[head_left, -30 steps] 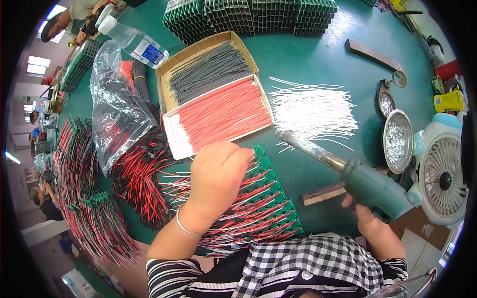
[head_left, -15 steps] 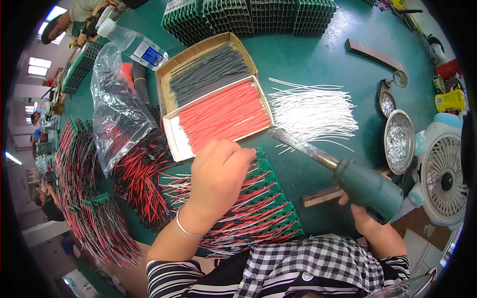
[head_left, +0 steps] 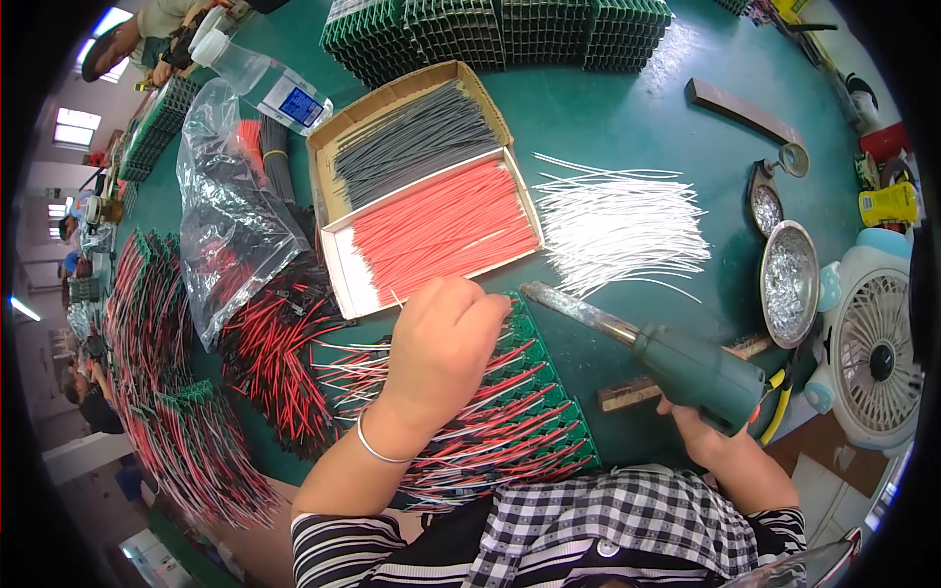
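My left hand (head_left: 446, 333) is closed in a pinch at the far corner of a green circuit board panel (head_left: 551, 367). A thin pale wire end (head_left: 396, 297) pokes out from behind its knuckles; the fingertips' grip is mostly hidden. Rows of red, white and black wires (head_left: 500, 416) are fixed to the panel and fan out leftward beneath my wrist. In my right hand (head_left: 708, 436) is a dark green heat gun (head_left: 696, 377), gripped by its handle. Its metal nozzle (head_left: 578, 312) points left, the tip just right of my left fingertips.
Beyond my left hand stands a box of red (head_left: 441, 230) and black tubes (head_left: 417, 142). White wires (head_left: 627, 225) lie beside it. At right are a metal dish (head_left: 787, 284) and a fan (head_left: 877, 343). Wired boards (head_left: 196, 441) and a plastic bag (head_left: 230, 216) fill the left.
The heat gun has moved left and slightly toward me, bringing its nozzle tip closer to my left fingertips. My left hand has shifted slightly right. Yellow-handled pliers have come into view behind the gun.
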{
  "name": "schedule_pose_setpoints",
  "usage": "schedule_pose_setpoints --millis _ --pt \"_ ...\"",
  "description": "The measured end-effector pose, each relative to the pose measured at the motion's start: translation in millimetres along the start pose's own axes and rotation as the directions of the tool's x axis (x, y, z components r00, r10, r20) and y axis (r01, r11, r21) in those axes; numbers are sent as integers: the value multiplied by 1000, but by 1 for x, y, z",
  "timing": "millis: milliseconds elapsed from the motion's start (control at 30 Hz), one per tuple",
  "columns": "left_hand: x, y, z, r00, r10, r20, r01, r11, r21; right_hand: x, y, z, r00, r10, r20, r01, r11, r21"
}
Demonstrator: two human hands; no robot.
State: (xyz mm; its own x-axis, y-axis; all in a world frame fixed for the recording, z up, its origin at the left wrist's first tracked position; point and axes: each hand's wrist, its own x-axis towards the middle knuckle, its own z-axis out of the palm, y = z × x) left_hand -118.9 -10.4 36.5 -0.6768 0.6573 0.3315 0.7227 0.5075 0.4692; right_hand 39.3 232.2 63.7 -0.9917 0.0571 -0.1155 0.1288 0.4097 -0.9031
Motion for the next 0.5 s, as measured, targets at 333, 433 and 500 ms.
schedule_pose_setpoints --millis 333,433,500 --pt "-1 0 0 1000 5 -2 -5 1000 -5 -1 1 1 1000 -13 4 14 999 -51" --pt "0 1 0 1000 10 -4 -10 1000 -9 -3 2 0 1000 -6 20 7 999 -53" --pt "1 1 0 1000 10 -4 -10 1000 -7 -3 2 0 1000 11 16 -9 996 -84"
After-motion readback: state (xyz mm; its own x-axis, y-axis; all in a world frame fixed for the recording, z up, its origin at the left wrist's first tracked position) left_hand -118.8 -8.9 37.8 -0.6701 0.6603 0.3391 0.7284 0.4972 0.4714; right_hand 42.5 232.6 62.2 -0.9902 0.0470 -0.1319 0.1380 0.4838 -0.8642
